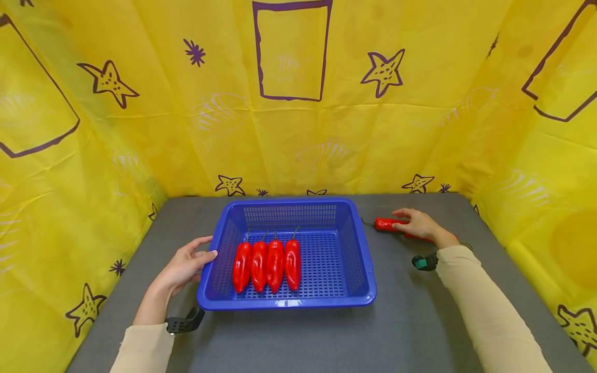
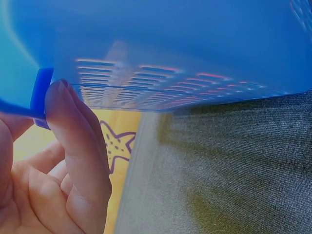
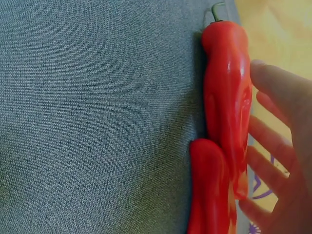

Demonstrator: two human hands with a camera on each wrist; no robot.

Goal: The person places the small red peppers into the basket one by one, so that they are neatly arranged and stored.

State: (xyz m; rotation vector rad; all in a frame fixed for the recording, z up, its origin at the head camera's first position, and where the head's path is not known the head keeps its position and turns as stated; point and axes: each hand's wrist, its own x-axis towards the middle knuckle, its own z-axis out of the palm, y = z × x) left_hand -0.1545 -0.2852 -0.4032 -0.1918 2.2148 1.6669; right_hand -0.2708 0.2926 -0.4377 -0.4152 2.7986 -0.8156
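My left hand [image 1: 188,264] grips the left rim of a blue plastic basket [image 1: 286,302], thumb over the rim and fingers beneath. The left wrist view shows the thumb [image 2: 73,126] at the rim, beside the slotted basket wall [image 2: 97,73]. Several red peppers [image 1: 275,265] lie side by side in the basket's left half, stems pointing away. On the table right of the basket, my right hand [image 1: 422,227] is at a long red pepper [image 1: 383,224], its fingers loosely extended along it. A second red pepper [image 3: 209,180] lies against the first, partly hidden by my right wrist in the head view.
A dark grey cloth-covered table [image 1: 308,342] lies under everything. Yellow patterned curtains [image 1: 298,134] enclose its back and both sides. Dark straps [image 1: 186,322] are on both wrists.
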